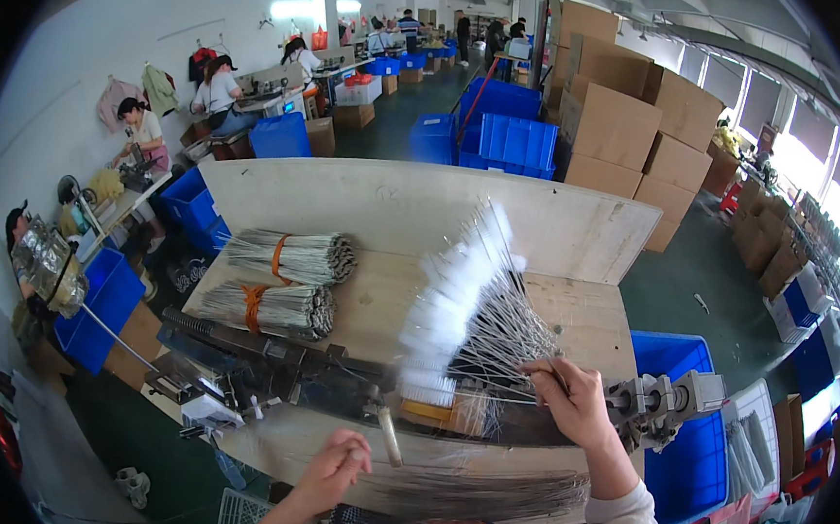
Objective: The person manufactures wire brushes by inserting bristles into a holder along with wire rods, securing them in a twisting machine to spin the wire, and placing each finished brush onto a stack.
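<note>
My right hand is closed in a pinch on a thin wire stem at the right end of the bench machine. Right beyond it lies a heap of wire brushes, with silvery stems and fluffy white bristles. Close to my fingers, an orange-yellow block and a short row of pale bristles sit on the machine. My left hand hovers nearer to me, left of a small upright metal handle. Its fingers are curled together; whatever they hold, if anything, is too small to make out.
Two wire bundles tied with orange bands, a rear one and a front one, lie at the back left. Loose wires spread along the near edge. A board walls the far side. A blue crate stands right.
</note>
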A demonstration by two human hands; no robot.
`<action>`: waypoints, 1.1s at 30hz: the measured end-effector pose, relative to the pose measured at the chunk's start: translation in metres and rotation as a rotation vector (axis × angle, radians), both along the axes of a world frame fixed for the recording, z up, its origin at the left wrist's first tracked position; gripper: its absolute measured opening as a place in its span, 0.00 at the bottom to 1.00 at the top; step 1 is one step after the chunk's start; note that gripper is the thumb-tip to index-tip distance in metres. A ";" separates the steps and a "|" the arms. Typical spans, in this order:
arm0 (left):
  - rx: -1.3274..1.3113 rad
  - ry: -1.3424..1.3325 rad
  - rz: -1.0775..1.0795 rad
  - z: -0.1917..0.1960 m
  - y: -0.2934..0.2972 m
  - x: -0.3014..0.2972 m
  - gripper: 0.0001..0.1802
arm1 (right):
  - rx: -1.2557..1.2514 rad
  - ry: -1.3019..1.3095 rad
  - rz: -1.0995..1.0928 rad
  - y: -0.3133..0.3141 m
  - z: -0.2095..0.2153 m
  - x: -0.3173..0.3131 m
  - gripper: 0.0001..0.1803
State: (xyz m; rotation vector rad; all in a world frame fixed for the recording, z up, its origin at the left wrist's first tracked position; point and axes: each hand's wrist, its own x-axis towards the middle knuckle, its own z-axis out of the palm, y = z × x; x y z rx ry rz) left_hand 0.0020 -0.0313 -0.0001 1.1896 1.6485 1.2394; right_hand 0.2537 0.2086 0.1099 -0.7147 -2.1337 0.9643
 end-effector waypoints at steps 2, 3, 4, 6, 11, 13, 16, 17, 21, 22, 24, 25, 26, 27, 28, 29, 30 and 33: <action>-0.001 -0.207 0.072 -0.018 0.010 0.014 0.13 | -0.005 -0.063 -0.022 0.027 -0.030 0.017 0.05; -0.011 -0.411 0.140 -0.023 0.013 0.027 0.13 | 0.191 -0.172 -0.023 0.035 -0.041 0.026 0.06; -0.015 -0.414 0.143 -0.019 0.019 0.043 0.13 | 0.388 -0.279 -0.021 0.040 -0.047 0.032 0.08; -0.070 -0.392 0.029 -0.006 0.032 0.065 0.16 | 0.395 -0.364 -0.020 0.036 -0.052 0.036 0.09; -0.156 -0.779 0.063 0.000 0.031 0.063 0.18 | 0.585 -0.495 0.079 0.028 -0.055 0.032 0.12; -0.053 -0.876 -0.024 0.026 0.030 0.066 0.18 | 0.603 -0.513 0.137 0.028 -0.052 0.024 0.13; 0.082 -1.160 -0.135 0.059 0.032 0.031 0.18 | 0.623 -0.533 0.198 0.026 -0.050 0.011 0.15; 0.132 -1.276 -0.178 0.054 0.031 0.020 0.19 | 0.640 -0.533 0.205 0.025 -0.050 0.010 0.16; 0.400 -1.593 -0.168 0.041 0.016 -0.017 0.21 | 0.697 -0.451 0.230 0.020 -0.059 0.002 0.15; 0.363 -1.606 -0.156 0.039 0.004 -0.028 0.21 | 0.662 -0.461 0.221 0.012 -0.060 0.006 0.15; 0.676 -1.822 0.179 0.027 -0.014 -0.045 0.20 | 0.578 -0.379 0.293 0.005 -0.064 0.013 0.14; 0.660 -1.818 0.185 0.023 -0.023 -0.042 0.20 | 0.510 -0.373 0.269 -0.001 -0.062 0.013 0.12; 0.672 -1.464 0.243 0.021 -0.032 -0.035 0.20 | 0.493 -0.375 0.254 0.003 -0.061 0.014 0.12; 0.671 -1.108 0.283 0.021 -0.036 -0.031 0.19 | 0.515 -0.329 0.121 0.015 -0.058 0.012 0.12; 0.650 -1.110 0.286 0.032 -0.034 -0.024 0.19 | 0.534 -0.287 -0.001 0.026 -0.055 0.009 0.12; 0.476 -0.579 0.136 0.043 -0.027 -0.016 0.19 | 0.513 -0.237 -0.111 0.048 -0.058 0.002 0.13; 0.288 -0.064 -0.028 0.052 -0.010 -0.008 0.19 | 0.509 -0.351 -0.191 0.070 -0.046 -0.008 0.15; -0.077 0.069 -0.525 0.038 0.079 0.031 0.18 | 0.513 -0.457 -0.286 0.135 -0.053 -0.012 0.08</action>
